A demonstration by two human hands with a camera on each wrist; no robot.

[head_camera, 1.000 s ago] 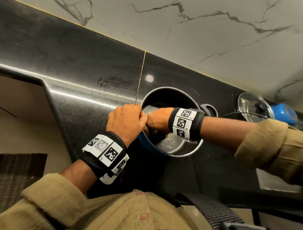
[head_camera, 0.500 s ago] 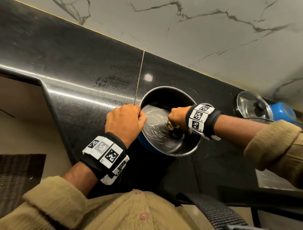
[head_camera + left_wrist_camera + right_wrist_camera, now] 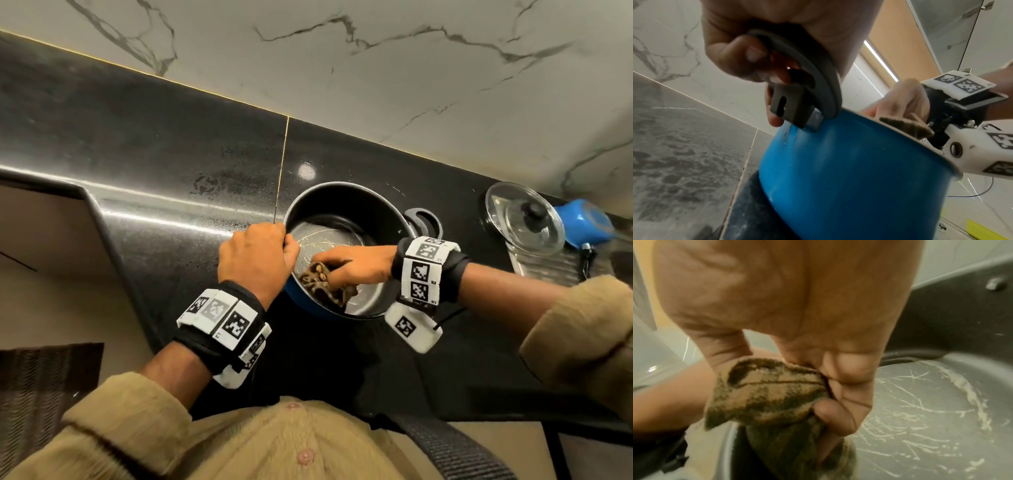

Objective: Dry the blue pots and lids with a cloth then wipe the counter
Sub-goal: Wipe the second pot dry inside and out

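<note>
A person stands at a black counter (image 3: 144, 154) under a white marbled wall (image 3: 411, 75), seen from above. A blue pot (image 3: 849, 175) with a dark, scratched inside sits on the counter, tilted toward the person. The left hand (image 3: 255, 263) is curled tight around the pot's near side handle (image 3: 807, 78), fingers wrapped through its loop. The right hand (image 3: 359, 265) reaches into the pot and grips a bunched brown patterned cloth (image 3: 325, 284), fingers closed around it, pressing it against the inner wall near the front rim; a corner of the cloth pokes over the rim. The pot's other handle (image 3: 423, 221) points toward the wall. To the right, well apart from the pot, a glass lid (image 3: 524, 219) with a black knob rests beside a second blue pot (image 3: 585, 222) at the frame edge. Both wrists wear black bands with white square markers, and tan sleeves (image 3: 582, 329) cover the forearms.
</note>
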